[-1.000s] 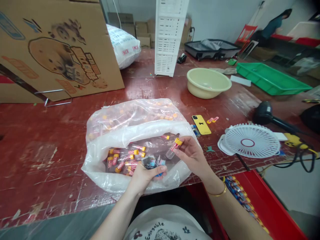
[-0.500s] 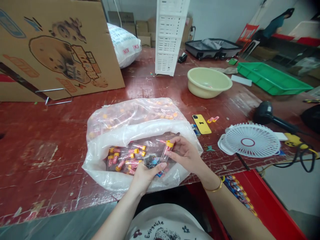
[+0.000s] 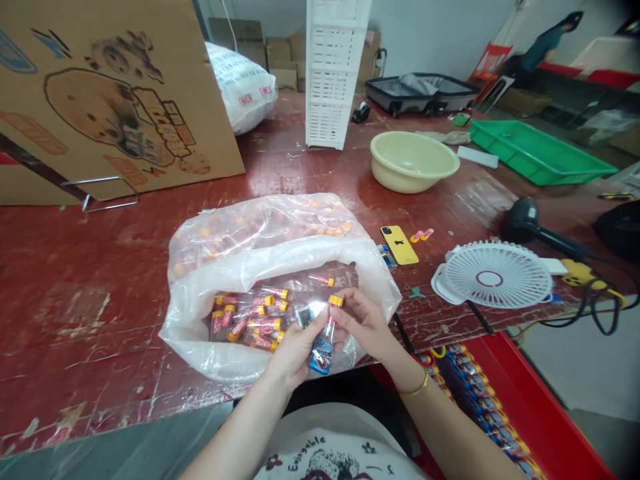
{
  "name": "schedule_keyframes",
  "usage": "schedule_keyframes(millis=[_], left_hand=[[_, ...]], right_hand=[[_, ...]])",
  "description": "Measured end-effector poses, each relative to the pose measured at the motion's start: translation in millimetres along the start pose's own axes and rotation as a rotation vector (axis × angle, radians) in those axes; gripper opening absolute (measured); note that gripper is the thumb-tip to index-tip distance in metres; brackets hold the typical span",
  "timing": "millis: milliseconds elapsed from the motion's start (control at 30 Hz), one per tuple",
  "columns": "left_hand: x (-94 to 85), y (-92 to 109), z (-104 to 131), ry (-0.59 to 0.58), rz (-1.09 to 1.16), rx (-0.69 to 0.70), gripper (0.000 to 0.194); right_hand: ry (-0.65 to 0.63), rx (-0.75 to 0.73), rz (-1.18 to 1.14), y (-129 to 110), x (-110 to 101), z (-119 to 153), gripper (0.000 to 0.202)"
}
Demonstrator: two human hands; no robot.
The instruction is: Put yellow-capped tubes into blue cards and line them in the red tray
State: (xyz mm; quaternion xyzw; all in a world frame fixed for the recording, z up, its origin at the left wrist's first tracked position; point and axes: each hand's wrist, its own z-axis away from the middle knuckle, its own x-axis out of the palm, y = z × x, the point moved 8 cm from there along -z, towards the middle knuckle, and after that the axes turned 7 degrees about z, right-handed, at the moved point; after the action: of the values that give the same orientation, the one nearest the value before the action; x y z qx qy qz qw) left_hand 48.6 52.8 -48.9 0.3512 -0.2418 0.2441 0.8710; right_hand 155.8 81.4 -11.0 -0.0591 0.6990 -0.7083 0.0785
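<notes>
My left hand [image 3: 295, 350] is closed on a small clear packet with blue print [image 3: 321, 355], its thumb pressed along the upper part. Between the fingers of my right hand [image 3: 364, 325] is a clear tube with a yellow cap [image 3: 335, 302], held upright, cap uppermost. The tube's lower end overlaps the packet; whether it sits inside, I cannot tell. Both hands are over the mouth of a large translucent plastic bag [image 3: 195, 340] with its white edge folded back. Several pink-labelled tubes with yellow caps [image 3: 265, 325] lie in the bag's opening, left of my hands.
A yellow phone [image 3: 400, 245], two small tubes [image 3: 422, 235] and a white fan [image 3: 495, 277] lie to the right. Behind stand a cream basin [image 3: 415, 163], a white basket stack [image 3: 333, 80] and a cardboard box [image 3: 125, 100]. Below the table edge, a red tray [image 3: 530, 393] bears rows of packets.
The tube has come down and left to the packet, and my two hands have drawn together. The packet now hangs lower, with its blue print showing. The view has shifted slightly.
</notes>
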Motion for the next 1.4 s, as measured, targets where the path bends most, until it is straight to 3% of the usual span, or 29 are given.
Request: schedule_keyframes(millis=[200, 400, 533, 667, 867, 1100, 1333, 1400], left_hand=[[-2.8, 0.9, -3.0, 0.032, -0.025, -0.004, 0.036], [4.5, 10.7, 2.6, -0.125, -0.106, 0.044, 0.035], [1.0, 12.7, 1.1, -0.137, -0.159, 0.079, 0.031], [0.7, 5.2, 1.0, -0.180, -0.103, 0.013, 0.029], [-0.6, -1.6, 2.9, -0.166, 0.044, -0.087, 0.025], [-8.2, 6.8, -8.3, -0.091, 0.002, -0.026, 0.035], [-1.6, 10.5, 3.2, -0.131, -0.200, 0.045, 0.028], [0.3, 9.9, 4.1, -0.098, -0.133, 0.036, 0.028]], right_hand=[[0.086, 0.010, -0.029, 6.4, -8.0, -8.6, 0.024], [0.120, 0.075, -0.087, 15.3, -10.4, -11.6, 0.030], [0.128, 0.065, -0.055, 13.2, -13.0, -11.1, 0.028], [0.119, 0.106, -0.064, 16.1, -13.9, -8.2, 0.025], [0.057, 0.214, -0.265, 30.7, -4.0, -5.1, 0.023], [0.092, 0.140, -0.204, 21.4, -15.2, -17.1, 0.027], [-0.075, 0.008, -0.037, -2.5, -13.8, -20.5, 0.021], [-0.142, -0.056, 0.016, -9.5, -4.9, -11.2, 0.039]])
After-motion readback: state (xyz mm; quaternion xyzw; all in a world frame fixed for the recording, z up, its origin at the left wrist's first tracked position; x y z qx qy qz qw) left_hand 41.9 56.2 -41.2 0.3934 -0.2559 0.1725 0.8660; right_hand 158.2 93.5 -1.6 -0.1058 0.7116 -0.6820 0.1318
